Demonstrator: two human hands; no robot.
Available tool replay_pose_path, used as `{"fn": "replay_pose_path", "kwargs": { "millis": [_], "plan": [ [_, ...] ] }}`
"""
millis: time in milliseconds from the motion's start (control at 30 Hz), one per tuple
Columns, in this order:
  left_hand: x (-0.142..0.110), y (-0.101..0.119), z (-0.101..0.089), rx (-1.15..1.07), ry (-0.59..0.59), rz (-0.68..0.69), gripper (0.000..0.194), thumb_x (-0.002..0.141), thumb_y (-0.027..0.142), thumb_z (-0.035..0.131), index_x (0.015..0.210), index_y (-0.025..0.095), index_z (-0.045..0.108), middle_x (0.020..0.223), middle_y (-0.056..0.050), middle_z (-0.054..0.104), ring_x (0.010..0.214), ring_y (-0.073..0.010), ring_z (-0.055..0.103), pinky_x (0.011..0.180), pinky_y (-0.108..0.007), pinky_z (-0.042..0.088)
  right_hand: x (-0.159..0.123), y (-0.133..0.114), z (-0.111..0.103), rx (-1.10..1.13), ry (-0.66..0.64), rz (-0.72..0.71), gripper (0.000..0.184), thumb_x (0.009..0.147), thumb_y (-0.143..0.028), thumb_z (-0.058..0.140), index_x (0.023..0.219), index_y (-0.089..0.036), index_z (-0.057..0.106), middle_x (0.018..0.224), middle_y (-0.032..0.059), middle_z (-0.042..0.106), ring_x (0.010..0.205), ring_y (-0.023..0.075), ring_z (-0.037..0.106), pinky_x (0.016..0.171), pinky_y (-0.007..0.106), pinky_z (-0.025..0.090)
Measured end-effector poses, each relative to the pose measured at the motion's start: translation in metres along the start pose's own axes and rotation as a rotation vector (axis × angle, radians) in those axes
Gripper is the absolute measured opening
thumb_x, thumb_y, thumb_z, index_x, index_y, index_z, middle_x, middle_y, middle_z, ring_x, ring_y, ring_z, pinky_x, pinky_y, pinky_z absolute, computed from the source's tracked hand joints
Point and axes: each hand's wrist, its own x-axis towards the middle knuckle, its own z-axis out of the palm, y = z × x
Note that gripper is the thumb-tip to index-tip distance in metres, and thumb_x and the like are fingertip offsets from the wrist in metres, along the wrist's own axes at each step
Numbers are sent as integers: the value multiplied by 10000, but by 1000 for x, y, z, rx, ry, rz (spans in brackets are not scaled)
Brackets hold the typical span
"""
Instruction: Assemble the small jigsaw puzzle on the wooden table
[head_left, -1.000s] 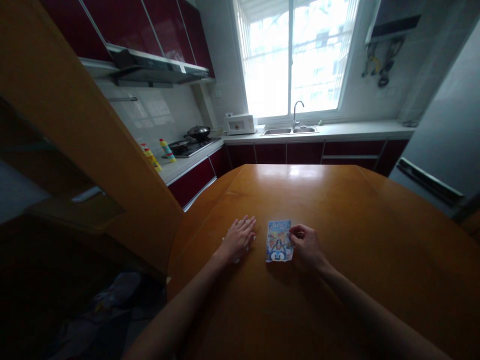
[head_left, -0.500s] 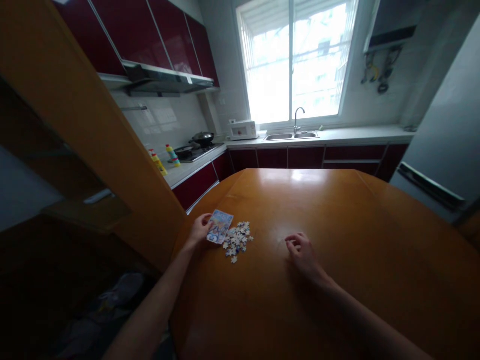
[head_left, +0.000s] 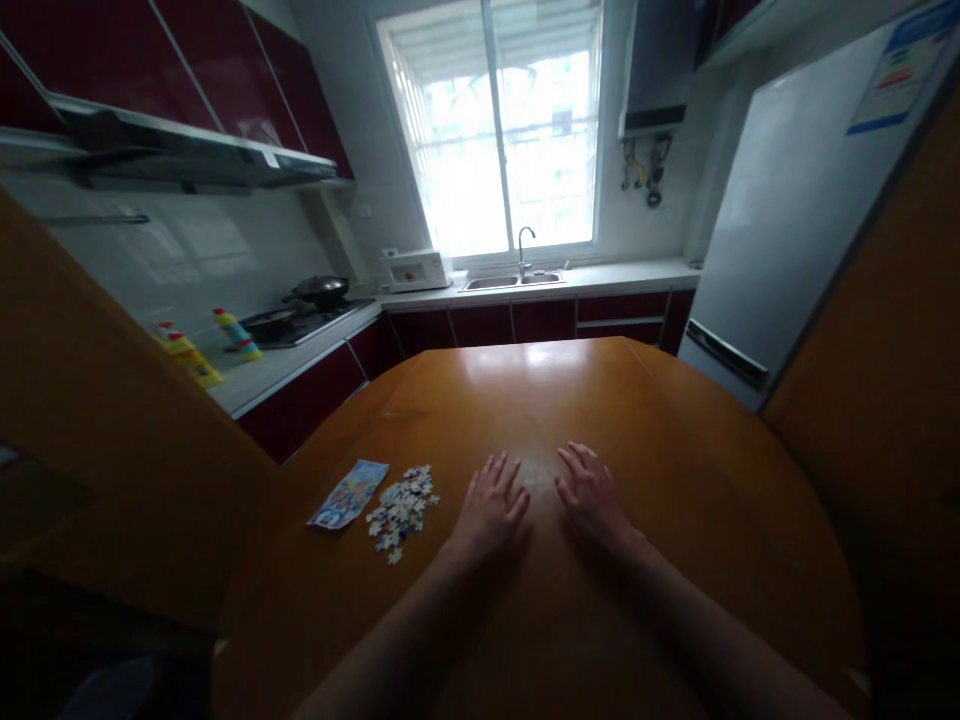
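Note:
My left hand (head_left: pixel 491 505) is over the wooden table (head_left: pixel 540 640) with its fingers spread and nothing in it. To its right, my right hand (head_left: pixel 589 490) also has its fingers stretched out and holds nothing. A gap of bare tabletop separates the two. Left of my left hand lies a loose pile of small jigsaw puzzle pieces (head_left: pixel 403 508), many of them pale side up. Beside the pile, farther left, a blue picture card (head_left: pixel 349 494) with a colourful print rests on the table.
Beyond the table runs a counter with a sink (head_left: pixel 491 283), a white microwave (head_left: pixel 416 271) and a stove holding a lidded wok (head_left: pixel 321 290). Yellow bottles (head_left: pixel 237 335) stand on the left counter. A tall fridge (head_left: pixel 780 210) is on the right.
My left hand has let go of the picture card and moved right, past the puzzle pieces. My right hand's curled fingers have straightened. The view has turned to the right.

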Motion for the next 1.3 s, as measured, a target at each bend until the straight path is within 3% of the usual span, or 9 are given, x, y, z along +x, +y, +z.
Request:
{"fn": "replay_pose_path", "kwargs": {
  "millis": [100,267,767,900,1000,1100,1200,1300],
  "plan": [
    [3,18,14,58,-46,14,571,976,415,461,1515,228,421,1625,-105,289,1512,-330,231,1203,-568,232,-10,-3,0,-74,-132,-18,560,970,-397,397,1490,-201,462,1627,93,316,1516,282,203,1223,491,139],
    [-1,13,25,126,-42,52,574,966,423,472,1513,254,427,1612,-102,319,1502,-336,259,1205,-578,218,-19,-3,2,-159,-308,-11,612,987,-462,374,1543,-206,384,1662,108,207,1537,311,128,1219,536,61],
    [-4,16,25,103,-55,46,582,959,423,496,1511,251,428,1617,-97,313,1502,-338,256,1216,-566,209,-21,0,7,-185,-295,-5,617,989,-460,365,1557,-218,355,1664,98,199,1542,293,110,1223,517,33],
    [2,11,11,19,-17,33,540,954,397,510,1460,209,487,1572,-108,398,1473,-318,326,1207,-509,281,-22,0,7,-191,-296,-8,620,991,-461,360,1556,-206,356,1665,106,193,1540,301,114,1222,526,35],
    [12,-25,-24,-3,143,5,507,942,353,516,1421,186,515,1514,-95,474,1406,-256,432,1189,-392,343,-23,0,7,-191,-289,-7,617,995,-465,354,1551,-198,368,1662,113,203,1538,307,124,1222,529,43],
    [10,-87,-71,40,185,-160,449,923,357,508,1324,173,590,1360,-104,604,1259,-243,573,1120,-357,425,-24,1,8,-190,-280,-13,609,989,-459,372,1538,-194,394,1655,120,230,1535,308,142,1222,532,62],
    [-18,-150,-107,80,184,-305,408,830,351,569,1141,115,686,1189,-170,686,1129,-325,645,1035,-442,485,-23,4,13,-178,-232,-10,600,981,-436,394,1518,-171,423,1633,136,290,1522,315,194,1219,537,98],
    [-61,-190,-120,99,165,-387,354,782,382,580,1006,150,728,1085,-150,727,1011,-313,694,935,-403,542,-20,7,19,-108,-94,25,589,985,-401,378,1504,-126,427,1589,172,365,1484,322,288,1200,533,194]
  ]
}}
